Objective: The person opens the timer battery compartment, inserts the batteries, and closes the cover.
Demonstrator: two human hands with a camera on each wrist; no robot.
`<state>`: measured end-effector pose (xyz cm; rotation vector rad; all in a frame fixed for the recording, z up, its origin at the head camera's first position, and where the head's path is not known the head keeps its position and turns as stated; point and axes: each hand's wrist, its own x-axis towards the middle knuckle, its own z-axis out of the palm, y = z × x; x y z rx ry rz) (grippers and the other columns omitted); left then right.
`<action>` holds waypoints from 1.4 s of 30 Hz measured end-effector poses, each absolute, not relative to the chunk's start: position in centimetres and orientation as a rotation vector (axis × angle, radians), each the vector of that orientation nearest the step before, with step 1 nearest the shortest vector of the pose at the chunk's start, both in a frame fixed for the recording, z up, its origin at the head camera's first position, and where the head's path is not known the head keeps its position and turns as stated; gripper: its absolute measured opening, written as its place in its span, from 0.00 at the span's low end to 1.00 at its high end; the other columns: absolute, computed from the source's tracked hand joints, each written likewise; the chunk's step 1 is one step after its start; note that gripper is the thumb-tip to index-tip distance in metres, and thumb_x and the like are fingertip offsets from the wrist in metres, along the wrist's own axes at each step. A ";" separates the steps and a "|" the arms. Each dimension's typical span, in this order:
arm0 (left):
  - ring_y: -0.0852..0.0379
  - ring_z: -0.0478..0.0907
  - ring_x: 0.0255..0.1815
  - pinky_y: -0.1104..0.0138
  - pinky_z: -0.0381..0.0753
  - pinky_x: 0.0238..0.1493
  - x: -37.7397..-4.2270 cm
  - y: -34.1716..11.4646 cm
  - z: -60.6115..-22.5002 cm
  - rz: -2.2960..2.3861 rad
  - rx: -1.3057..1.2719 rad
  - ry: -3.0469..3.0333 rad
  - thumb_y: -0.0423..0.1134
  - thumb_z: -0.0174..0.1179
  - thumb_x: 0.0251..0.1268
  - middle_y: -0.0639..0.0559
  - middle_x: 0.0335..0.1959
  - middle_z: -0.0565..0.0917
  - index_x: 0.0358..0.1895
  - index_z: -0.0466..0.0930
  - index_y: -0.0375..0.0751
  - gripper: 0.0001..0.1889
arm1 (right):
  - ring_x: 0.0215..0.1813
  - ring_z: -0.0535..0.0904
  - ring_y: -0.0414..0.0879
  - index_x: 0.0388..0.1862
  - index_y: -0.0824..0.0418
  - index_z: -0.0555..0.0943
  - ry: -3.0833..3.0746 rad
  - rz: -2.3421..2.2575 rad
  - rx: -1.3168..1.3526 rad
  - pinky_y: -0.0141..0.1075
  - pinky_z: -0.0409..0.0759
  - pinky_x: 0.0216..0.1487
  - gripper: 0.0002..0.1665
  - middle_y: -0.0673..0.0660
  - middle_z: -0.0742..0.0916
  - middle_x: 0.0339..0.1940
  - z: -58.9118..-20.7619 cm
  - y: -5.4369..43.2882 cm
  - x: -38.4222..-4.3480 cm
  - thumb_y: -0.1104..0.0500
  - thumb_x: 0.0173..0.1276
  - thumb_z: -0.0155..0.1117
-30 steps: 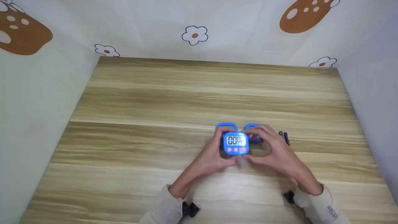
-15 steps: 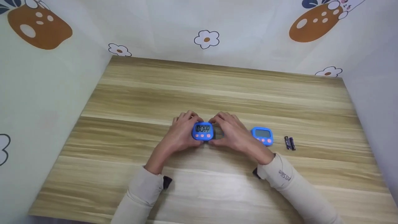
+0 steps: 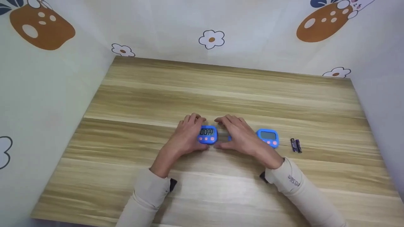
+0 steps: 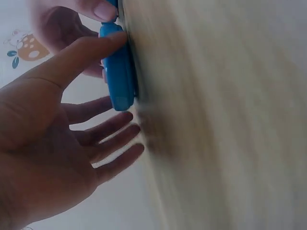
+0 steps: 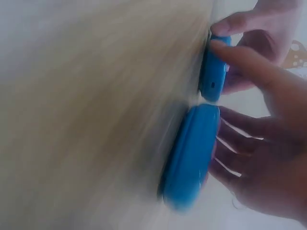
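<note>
A blue digital timer [image 3: 207, 135] with pink buttons and zeros on its screen lies on the wooden table between the hands. My left hand [image 3: 187, 135] is around its left side, fingertips by the top edge and thumb by the bottom. In the left wrist view the fingers are spread and the thumb lies over the timer's edge [image 4: 119, 72]. My right hand [image 3: 240, 134] is just right of it, fingers and thumb parted, holding nothing. Beneath that hand shows a sliver of another blue timer [image 3: 229, 138]. A third timer [image 3: 268, 137], its screen blank, lies by the right wrist.
Two small dark batteries [image 3: 296, 145] lie side by side right of the timers. The wooden table [image 3: 189, 85] meets patterned walls [image 3: 170, 31] at its back and sides. In the right wrist view two blue timer bodies [image 5: 192, 155] stand out against blurred wood.
The lit timer, first held up in both hands, has moved left and down onto the table. The right fingers have come away from it, and the left hand's hold has loosened.
</note>
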<state>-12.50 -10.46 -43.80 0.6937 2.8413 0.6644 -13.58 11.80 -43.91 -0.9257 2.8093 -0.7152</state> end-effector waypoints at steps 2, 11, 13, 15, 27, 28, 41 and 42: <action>0.47 0.64 0.63 0.52 0.64 0.65 -12.3 -9.9 -43.2 0.660 0.725 2.861 0.56 0.75 0.48 0.44 0.63 0.67 0.67 0.68 0.37 0.45 | 0.59 0.72 0.47 0.65 0.57 0.72 2.827 -0.748 -0.912 0.49 0.64 0.66 0.44 0.52 0.80 0.55 -43.4 13.1 -13.2 0.44 0.53 0.78; 0.48 0.69 0.60 0.51 0.62 0.66 -13.3 -6.1 -43.1 0.507 0.943 2.825 0.58 0.72 0.52 0.47 0.56 0.74 0.63 0.74 0.39 0.38 | 0.61 0.72 0.52 0.63 0.60 0.75 2.872 -0.640 -0.876 0.54 0.64 0.65 0.43 0.54 0.80 0.57 -43.7 17.3 -12.8 0.45 0.51 0.80; 0.48 0.69 0.59 0.51 0.62 0.66 -13.5 -5.9 -43.5 0.447 0.932 2.816 0.59 0.72 0.51 0.48 0.55 0.75 0.62 0.75 0.40 0.38 | 0.60 0.73 0.52 0.62 0.61 0.76 2.850 -0.604 -0.873 0.53 0.64 0.66 0.41 0.55 0.81 0.56 -43.9 17.1 -12.8 0.45 0.52 0.79; 0.48 0.69 0.59 0.51 0.61 0.67 -13.5 -5.8 -43.8 0.419 0.919 2.811 0.59 0.72 0.52 0.48 0.55 0.75 0.62 0.75 0.41 0.37 | 0.58 0.73 0.52 0.61 0.61 0.77 2.840 -0.584 -0.870 0.53 0.65 0.65 0.40 0.56 0.81 0.55 -44.1 16.8 -12.8 0.45 0.53 0.78; 0.54 0.72 0.56 0.58 0.65 0.64 -11.5 -7.2 -41.8 0.993 0.956 2.749 0.49 0.76 0.50 0.54 0.53 0.76 0.60 0.74 0.43 0.34 | 0.58 0.73 0.44 0.60 0.53 0.78 2.808 -1.124 -0.916 0.47 0.73 0.59 0.36 0.45 0.81 0.54 -42.5 17.8 -10.4 0.53 0.52 0.81; 0.55 0.73 0.55 0.59 0.68 0.62 -11.2 -7.2 -41.7 1.084 0.958 2.712 0.48 0.76 0.50 0.54 0.53 0.76 0.60 0.74 0.43 0.34 | 0.58 0.73 0.43 0.61 0.52 0.77 2.789 -1.181 -0.909 0.47 0.74 0.59 0.36 0.44 0.81 0.54 -42.3 18.0 -10.1 0.53 0.52 0.80; 0.60 0.75 0.49 0.64 0.79 0.48 -8.6 -7.5 -43.1 1.550 0.956 2.443 0.42 0.76 0.51 0.58 0.54 0.75 0.62 0.70 0.47 0.34 | 0.50 0.80 0.47 0.64 0.59 0.75 2.635 -1.502 -0.695 0.51 0.78 0.51 0.39 0.48 0.85 0.52 -41.3 17.4 -6.1 0.63 0.52 0.80; 0.60 0.75 0.49 0.64 0.80 0.48 -8.6 -7.6 -43.1 1.549 0.954 2.448 0.42 0.75 0.51 0.58 0.54 0.75 0.63 0.70 0.47 0.34 | 0.50 0.80 0.47 0.64 0.60 0.75 2.631 -1.504 -0.694 0.51 0.78 0.52 0.39 0.49 0.85 0.52 -40.9 17.3 -6.0 0.64 0.52 0.80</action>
